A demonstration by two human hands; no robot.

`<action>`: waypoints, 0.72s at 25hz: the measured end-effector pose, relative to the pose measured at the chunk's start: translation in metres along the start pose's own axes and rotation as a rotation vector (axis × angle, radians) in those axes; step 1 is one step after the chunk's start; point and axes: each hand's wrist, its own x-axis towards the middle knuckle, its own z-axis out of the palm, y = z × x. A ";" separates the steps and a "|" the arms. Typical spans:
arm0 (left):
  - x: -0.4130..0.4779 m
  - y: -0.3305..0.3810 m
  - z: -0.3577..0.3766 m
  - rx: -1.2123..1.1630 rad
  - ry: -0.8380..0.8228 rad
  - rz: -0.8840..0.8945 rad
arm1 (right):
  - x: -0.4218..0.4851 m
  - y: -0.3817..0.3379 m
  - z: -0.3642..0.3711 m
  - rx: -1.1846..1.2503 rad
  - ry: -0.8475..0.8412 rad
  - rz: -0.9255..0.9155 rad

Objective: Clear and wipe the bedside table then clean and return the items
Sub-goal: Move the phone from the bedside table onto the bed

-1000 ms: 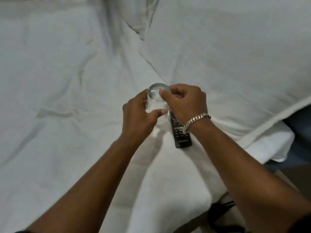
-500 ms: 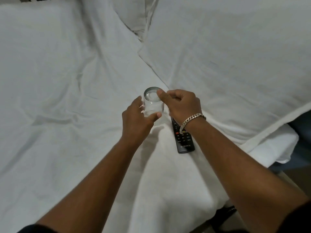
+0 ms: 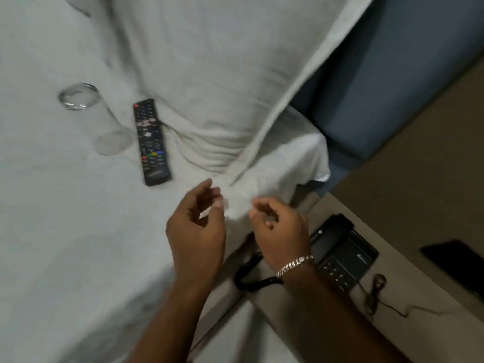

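Hovering left hand [image 3: 196, 226] and right hand [image 3: 281, 231], both grips loose and empty | glass [image 3: 94, 119] beside remote [image 3: 152, 141] on bed [image 3: 52, 231]

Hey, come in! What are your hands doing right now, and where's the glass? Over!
Left hand and right hand both empty, open. Glass on bed beside remote. Phone left on bedside table.

A white pillow [image 3: 230, 74] lies on the white bedsheet [image 3: 52, 205] beside a blue headboard [image 3: 392, 74].
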 end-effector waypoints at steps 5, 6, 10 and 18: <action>-0.047 -0.060 0.083 0.101 -0.399 -0.126 | -0.037 0.107 -0.064 -0.134 0.111 0.112; -0.049 -0.073 0.099 0.133 -0.480 -0.157 | -0.039 0.128 -0.073 -0.154 0.152 0.141; -0.045 -0.111 0.149 0.293 -0.747 -0.252 | -0.049 0.191 -0.098 -0.165 0.334 0.439; -0.049 -0.133 0.184 0.489 -0.923 -0.329 | -0.039 0.230 -0.104 0.016 0.327 0.891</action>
